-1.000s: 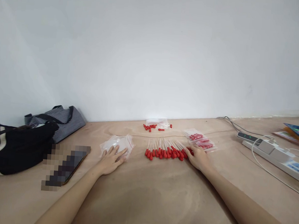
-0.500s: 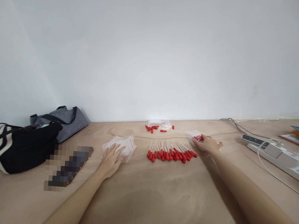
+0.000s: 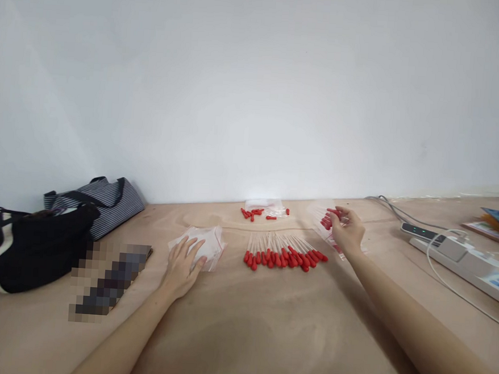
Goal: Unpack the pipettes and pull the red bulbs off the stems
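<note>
My left hand [image 3: 183, 266] lies flat with its fingers spread on a stack of clear zip bags [image 3: 200, 243] on the wooden table. A row of thin droppers with red bulbs [image 3: 284, 253] lies in the middle. My right hand [image 3: 347, 229] is raised just above the table at the row's right end, its fingers closed on a clear bag filled with red-bulbed droppers [image 3: 326, 219]. Another filled bag [image 3: 335, 247] lies under that hand.
Loose red bulbs and a small bag [image 3: 265, 208] lie near the wall. Striped and black bags [image 3: 45, 230] sit at the left beside a blurred flat object [image 3: 108, 280]. A white power strip [image 3: 470, 262] with cables and coloured books [image 3: 497, 222] are at the right.
My right hand left the right end of the dropper row, reached to the filled bags beyond it and lifted one. My left hand stayed on the stack of bags.
</note>
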`<action>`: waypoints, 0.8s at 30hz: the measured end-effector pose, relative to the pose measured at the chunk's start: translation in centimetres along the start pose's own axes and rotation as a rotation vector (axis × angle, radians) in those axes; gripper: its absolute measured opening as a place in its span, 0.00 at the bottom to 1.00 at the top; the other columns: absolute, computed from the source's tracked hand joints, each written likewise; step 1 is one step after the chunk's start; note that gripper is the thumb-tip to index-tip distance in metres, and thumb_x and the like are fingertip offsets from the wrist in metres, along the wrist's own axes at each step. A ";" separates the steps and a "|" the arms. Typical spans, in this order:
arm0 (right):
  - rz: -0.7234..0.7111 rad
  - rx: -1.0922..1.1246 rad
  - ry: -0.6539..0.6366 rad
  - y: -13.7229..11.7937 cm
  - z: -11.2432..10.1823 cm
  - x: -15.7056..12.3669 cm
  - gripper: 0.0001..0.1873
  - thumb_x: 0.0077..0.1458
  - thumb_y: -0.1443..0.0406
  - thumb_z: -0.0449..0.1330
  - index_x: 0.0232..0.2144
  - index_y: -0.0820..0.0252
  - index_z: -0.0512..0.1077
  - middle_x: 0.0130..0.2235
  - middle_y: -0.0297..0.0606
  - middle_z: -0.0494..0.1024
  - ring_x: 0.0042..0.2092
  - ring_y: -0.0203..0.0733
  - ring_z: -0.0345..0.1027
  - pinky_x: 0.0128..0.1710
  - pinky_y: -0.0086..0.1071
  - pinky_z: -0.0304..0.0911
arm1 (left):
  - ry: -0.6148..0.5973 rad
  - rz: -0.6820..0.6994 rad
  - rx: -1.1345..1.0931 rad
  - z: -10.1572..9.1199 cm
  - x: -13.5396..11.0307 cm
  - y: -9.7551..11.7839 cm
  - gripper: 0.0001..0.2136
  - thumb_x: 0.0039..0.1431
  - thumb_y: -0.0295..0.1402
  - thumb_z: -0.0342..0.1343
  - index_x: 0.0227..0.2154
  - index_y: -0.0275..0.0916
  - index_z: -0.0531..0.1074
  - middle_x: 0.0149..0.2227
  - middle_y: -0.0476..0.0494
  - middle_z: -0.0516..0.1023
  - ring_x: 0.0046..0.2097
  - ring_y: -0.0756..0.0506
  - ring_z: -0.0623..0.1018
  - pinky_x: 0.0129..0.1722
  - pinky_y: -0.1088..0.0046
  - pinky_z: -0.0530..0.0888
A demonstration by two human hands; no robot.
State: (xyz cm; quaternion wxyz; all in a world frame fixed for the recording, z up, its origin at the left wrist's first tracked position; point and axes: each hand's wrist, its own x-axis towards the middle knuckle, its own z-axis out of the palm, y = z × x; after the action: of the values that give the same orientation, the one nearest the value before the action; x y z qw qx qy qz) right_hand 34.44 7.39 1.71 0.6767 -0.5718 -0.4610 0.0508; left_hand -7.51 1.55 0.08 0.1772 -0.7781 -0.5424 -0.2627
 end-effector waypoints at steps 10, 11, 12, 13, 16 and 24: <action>0.523 0.533 -0.792 -8.5 -1.2 -13.2 0.22 0.35 0.53 0.64 0.31 0.61 0.67 0.25 0.35 0.74 0.25 0.37 0.67 0.27 0.34 0.65 | -0.008 0.168 -0.324 -3.8 0.3 7.6 0.20 0.59 0.37 0.37 0.53 0.38 0.55 0.52 0.39 0.62 0.58 0.39 0.54 0.55 0.56 0.55; 0.527 0.533 -0.849 -8.6 -1.0 -14.1 0.22 0.36 0.53 0.63 0.32 0.61 0.67 0.25 0.35 0.74 0.24 0.37 0.67 0.27 0.34 0.65 | -0.057 0.211 -0.360 -4.1 0.1 8.5 0.20 0.58 0.38 0.39 0.53 0.38 0.54 0.53 0.39 0.61 0.58 0.39 0.53 0.55 0.56 0.55; 0.506 0.513 -0.896 -8.5 -0.7 -14.9 0.21 0.38 0.53 0.62 0.32 0.61 0.67 0.26 0.35 0.74 0.25 0.37 0.67 0.27 0.34 0.65 | -0.108 0.252 -0.389 -4.2 -0.1 9.3 0.22 0.58 0.39 0.41 0.54 0.38 0.53 0.54 0.39 0.60 0.59 0.38 0.53 0.55 0.56 0.54; 0.454 0.464 -0.924 -8.5 -0.5 -15.3 0.20 0.40 0.53 0.61 0.33 0.61 0.67 0.26 0.35 0.74 0.26 0.37 0.68 0.28 0.34 0.65 | -0.158 0.290 -0.414 -4.3 -0.4 10.1 0.25 0.56 0.41 0.44 0.55 0.39 0.51 0.55 0.38 0.59 0.59 0.38 0.52 0.56 0.55 0.54; 0.124 0.225 -0.931 -8.1 -0.2 -15.4 0.18 0.45 0.56 0.58 0.37 0.60 0.68 0.33 0.39 0.75 0.34 0.41 0.69 0.36 0.37 0.63 | -0.338 0.362 -0.473 -4.2 -1.3 11.6 0.32 0.53 0.44 0.48 0.58 0.39 0.45 0.58 0.38 0.54 0.60 0.38 0.48 0.56 0.55 0.54; -0.306 -0.345 -0.737 -7.5 -2.6 -14.3 0.13 0.49 0.54 0.54 0.26 0.57 0.71 0.37 0.40 0.71 0.44 0.46 0.62 0.44 0.45 0.53 | -0.692 0.142 -0.429 -3.6 -2.5 11.9 0.31 0.54 0.49 0.45 0.58 0.43 0.47 0.61 0.36 0.42 0.60 0.36 0.48 0.53 0.51 0.56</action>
State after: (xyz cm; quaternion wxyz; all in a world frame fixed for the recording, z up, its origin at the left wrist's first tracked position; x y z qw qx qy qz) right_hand 24.65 -5.54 -0.02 0.3610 -0.5455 -0.7528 0.0729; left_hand 2.18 -6.46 1.56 -0.1638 -0.8753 -0.4479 -0.0798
